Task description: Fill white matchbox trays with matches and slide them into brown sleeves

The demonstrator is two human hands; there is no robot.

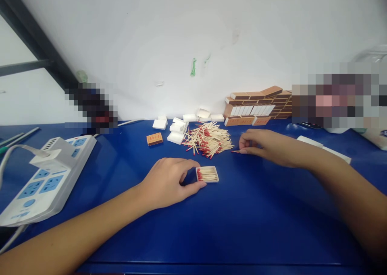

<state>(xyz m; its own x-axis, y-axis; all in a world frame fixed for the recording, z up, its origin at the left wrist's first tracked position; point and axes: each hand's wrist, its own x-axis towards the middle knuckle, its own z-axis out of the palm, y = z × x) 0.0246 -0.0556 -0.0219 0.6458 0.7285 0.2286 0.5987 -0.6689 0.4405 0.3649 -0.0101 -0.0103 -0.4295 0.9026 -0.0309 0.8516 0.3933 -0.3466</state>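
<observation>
My left hand point(173, 182) grips the left end of a small white matchbox tray point(217, 175) between thumb and fingers. Matches point(207, 174) lie lengthwise in the tray, red heads to the left. To the right of a loose heap of matches point(213, 140), my right hand point(263, 146) pinches something thin; a red-tipped match point(236, 151) pokes out leftward from its fingertips. How many matches it holds is hidden. An orange matchbox cover point(155, 139) lies left of the heap. Several white trays point(177, 137) are piled behind it.
Matchboxes point(256, 106) are stacked against the white wall at the back right. A white power strip point(65, 174) with a plugged-in adapter and cable stands on the left of the blue table point(193, 234). White flat pieces point(332, 152) lie beyond my right forearm.
</observation>
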